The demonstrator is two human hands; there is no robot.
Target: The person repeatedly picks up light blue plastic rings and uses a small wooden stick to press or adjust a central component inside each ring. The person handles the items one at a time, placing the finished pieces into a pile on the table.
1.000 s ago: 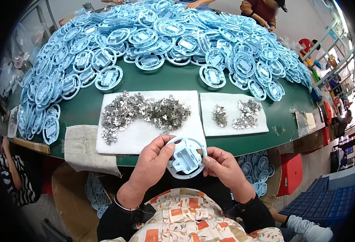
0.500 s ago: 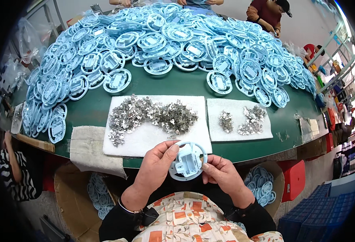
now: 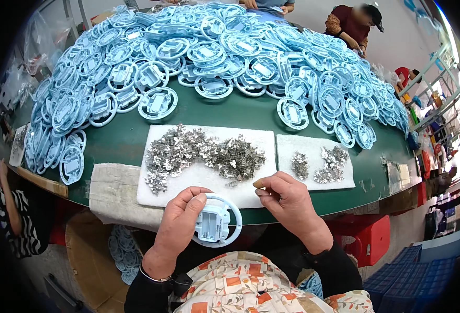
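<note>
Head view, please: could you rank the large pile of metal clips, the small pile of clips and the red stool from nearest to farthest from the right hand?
From the right hand:
1. Large pile of metal clips, on the white pad just ahead-left of the fingertips.
2. Small pile of clips, on the smaller pad ahead-right.
3. Red stool, under the table edge, to the right.

A green round table [image 3: 230, 117] fills the room's middle, a red stool [image 3: 368, 242] and blue crates [image 3: 413, 271] below.
</note>
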